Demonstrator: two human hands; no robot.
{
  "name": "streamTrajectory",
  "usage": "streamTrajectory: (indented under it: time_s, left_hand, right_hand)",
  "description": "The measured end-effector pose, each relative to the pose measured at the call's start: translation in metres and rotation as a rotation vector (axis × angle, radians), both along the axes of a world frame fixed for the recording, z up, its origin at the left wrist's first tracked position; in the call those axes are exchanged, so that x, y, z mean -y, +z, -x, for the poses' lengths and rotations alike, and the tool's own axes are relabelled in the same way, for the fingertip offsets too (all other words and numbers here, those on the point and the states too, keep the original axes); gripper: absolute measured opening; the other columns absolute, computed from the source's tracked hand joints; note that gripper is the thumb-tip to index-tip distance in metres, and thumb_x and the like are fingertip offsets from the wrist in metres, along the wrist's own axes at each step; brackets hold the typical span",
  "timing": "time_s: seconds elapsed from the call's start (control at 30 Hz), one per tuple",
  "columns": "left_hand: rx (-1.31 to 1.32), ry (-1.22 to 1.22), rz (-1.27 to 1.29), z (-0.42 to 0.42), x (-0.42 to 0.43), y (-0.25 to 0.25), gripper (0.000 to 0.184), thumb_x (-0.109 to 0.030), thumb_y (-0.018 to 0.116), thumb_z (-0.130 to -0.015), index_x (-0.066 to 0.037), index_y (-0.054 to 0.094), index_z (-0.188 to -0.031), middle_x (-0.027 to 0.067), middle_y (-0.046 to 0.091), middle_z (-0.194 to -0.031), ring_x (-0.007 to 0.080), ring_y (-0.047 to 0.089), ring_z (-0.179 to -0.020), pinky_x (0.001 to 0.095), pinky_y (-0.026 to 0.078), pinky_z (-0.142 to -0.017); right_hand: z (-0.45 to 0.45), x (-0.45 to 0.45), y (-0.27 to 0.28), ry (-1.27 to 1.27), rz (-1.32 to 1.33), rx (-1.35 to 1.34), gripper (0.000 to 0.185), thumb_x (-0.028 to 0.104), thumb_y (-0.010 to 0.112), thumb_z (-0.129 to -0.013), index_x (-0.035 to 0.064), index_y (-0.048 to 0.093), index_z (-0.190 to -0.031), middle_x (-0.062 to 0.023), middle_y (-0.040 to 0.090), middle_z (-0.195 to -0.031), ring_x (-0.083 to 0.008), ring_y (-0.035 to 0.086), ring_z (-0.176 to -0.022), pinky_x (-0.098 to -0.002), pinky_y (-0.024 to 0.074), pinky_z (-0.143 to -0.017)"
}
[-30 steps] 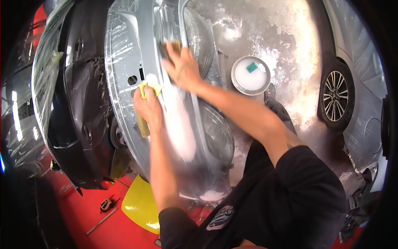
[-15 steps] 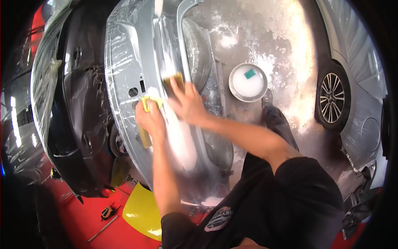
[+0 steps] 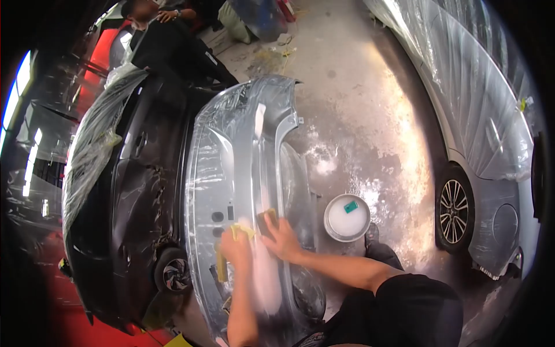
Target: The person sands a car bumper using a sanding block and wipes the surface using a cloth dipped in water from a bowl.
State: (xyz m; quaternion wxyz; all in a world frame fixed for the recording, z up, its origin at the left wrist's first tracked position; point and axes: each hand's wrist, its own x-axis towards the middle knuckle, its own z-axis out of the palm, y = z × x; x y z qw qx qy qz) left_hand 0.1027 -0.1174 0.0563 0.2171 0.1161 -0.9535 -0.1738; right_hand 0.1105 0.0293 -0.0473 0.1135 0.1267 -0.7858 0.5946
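A wet grey car bumper (image 3: 211,173) stretches away in front of me, with pale filler patches (image 3: 267,289) along its ridge. My left hand (image 3: 236,250) rests on its left part, fingers closed around a crumpled yellow cloth (image 3: 243,231). Just to the right, my right hand (image 3: 283,242) presses a brownish sanding pad (image 3: 267,218) against the ridge, the fingers laid over it. The pad's far edge shows; the rest is under the fingers. A dark hole (image 3: 217,217) and a narrow slot (image 3: 230,213) lie beyond my left hand.
On the floor to the right stands a round basin (image 3: 329,228) of whitish liquid with a green block (image 3: 351,206) in it. A damaged dark car (image 3: 133,191) is close on the left, a silver car (image 3: 491,202) on the right. Another person (image 3: 173,49) is at the upper left.
The view has tilted up, bringing the bumper's far end and another person into sight. My right hand has slid slightly nearer along the ridge; my left stays in about the same place.
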Motion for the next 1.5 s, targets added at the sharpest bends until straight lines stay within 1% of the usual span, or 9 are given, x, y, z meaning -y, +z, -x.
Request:
streamTrajectory:
  time_s: [0.17, 0.47, 0.63, 0.87, 0.93, 1.1, 1.17, 1.33, 1.5]
  left_hand:
    - [-0.039, -0.037, 0.001, -0.002, 0.003, -0.004, 0.024, -0.021, 0.064, -0.091, 0.002, 0.072, -0.091, 0.024, 0.07, -0.088, 0.0467, 0.067, -0.083, 0.0571, 0.049, -0.077]
    - [-0.073, -0.006, -0.051, -0.004, 0.0, -0.003, 0.026, -0.021, 0.065, -0.091, 0.003, 0.074, -0.095, 0.023, 0.071, -0.092, 0.0453, 0.068, -0.088, 0.0558, 0.05, -0.079]
    - [-0.057, -0.011, -0.004, -0.004, 0.0, -0.003, 0.025, -0.021, 0.065, -0.092, 0.003, 0.073, -0.095, 0.0233, 0.071, -0.092, 0.0458, 0.068, -0.088, 0.0556, 0.051, -0.079]
    - [-0.046, 0.031, -0.034, -0.002, 0.0, -0.006, 0.025, -0.021, 0.065, -0.091, 0.003, 0.073, -0.096, 0.0241, 0.071, -0.093, 0.0472, 0.068, -0.089, 0.0564, 0.051, -0.079]
    - [-0.05, 0.005, -0.01, -0.004, 0.001, -0.002, 0.025, -0.021, 0.065, -0.091, 0.002, 0.073, -0.096, 0.0238, 0.071, -0.093, 0.0468, 0.068, -0.088, 0.0561, 0.051, -0.079]
    - [-0.001, -0.009, -0.072, -0.001, -0.001, -0.005, 0.03, -0.024, 0.061, -0.095, 0.004, 0.072, -0.096, 0.027, 0.069, -0.089, 0.0473, 0.068, -0.083, 0.0547, 0.05, -0.076]
    - [0.046, 0.0, 0.017, 0.002, -0.002, -0.005, 0.032, -0.024, 0.059, -0.097, 0.006, 0.071, -0.096, 0.0268, 0.069, -0.088, 0.0459, 0.066, -0.081, 0.0541, 0.049, -0.077]
    - [0.069, 0.013, -0.079, -0.001, -0.004, -0.003, 0.026, -0.02, 0.061, -0.093, 0.003, 0.073, -0.097, 0.0236, 0.069, -0.093, 0.0467, 0.065, -0.088, 0.0539, 0.049, -0.082]
    - [0.116, 0.019, -0.094, -0.004, -0.006, 0.004, 0.026, -0.019, 0.061, -0.093, 0.005, 0.07, -0.093, 0.0251, 0.07, -0.093, 0.0443, 0.063, -0.085, 0.053, 0.048, -0.081]
  right_hand:
    - [0.189, -0.017, 0.015, -0.137, -0.023, 0.095, 0.072, 0.044, 0.063, -0.107, 0.0065, 0.045, -0.166, -0.029, 0.057, -0.12, -0.0453, 0.057, -0.11, -0.0532, 0.0476, -0.099]
    - [0.008, -0.008, 0.005, 0.034, -0.064, -0.042, 0.083, 0.043, 0.069, -0.104, 0.0082, 0.036, -0.172, -0.0299, 0.055, -0.125, -0.0476, 0.056, -0.113, -0.0531, 0.0476, -0.103]
    - [0.199, -0.016, 0.019, -0.116, -0.084, 0.101, 0.073, 0.048, 0.056, -0.11, 0.006, 0.041, -0.167, -0.0313, 0.055, -0.127, -0.0473, 0.055, -0.117, -0.0531, 0.048, -0.1]
    - [0.018, -0.006, 0.011, -0.025, -0.114, 0.066, 0.078, 0.043, 0.065, -0.106, 0.006, 0.038, -0.17, -0.0306, 0.056, -0.122, -0.0489, 0.058, -0.108, -0.0534, 0.0491, -0.098]
    - [0.02, -0.008, 0.008, 0.031, -0.086, 0.036, 0.079, 0.039, 0.069, -0.105, 0.006, 0.038, -0.17, -0.0312, 0.055, -0.123, -0.0498, 0.058, -0.109, -0.0545, 0.0492, -0.1]
    - [0.204, -0.021, 0.009, -0.107, -0.052, 0.17, 0.072, 0.048, 0.059, -0.109, 0.0065, 0.044, -0.165, -0.0313, 0.06, -0.132, -0.0462, 0.057, -0.123, -0.0528, 0.0487, -0.104]
    - [0.154, -0.016, 0.015, -0.128, -0.075, 0.276, 0.071, 0.046, 0.061, -0.108, 0.0057, 0.045, -0.165, -0.0295, 0.059, -0.127, -0.0457, 0.057, -0.119, -0.0521, 0.0492, -0.102]
    - [-0.011, -0.005, 0.002, -0.003, 0.021, 0.002, 0.079, 0.043, 0.067, -0.104, 0.0075, 0.039, -0.17, -0.0286, 0.054, -0.12, -0.0437, 0.056, -0.112, -0.0527, 0.0477, -0.098]
    - [0.175, -0.017, 0.013, -0.167, -0.062, 0.166, 0.073, 0.049, 0.06, -0.108, 0.0086, 0.044, -0.167, -0.0299, 0.059, -0.118, -0.0467, 0.058, -0.111, -0.0521, 0.0487, -0.098]
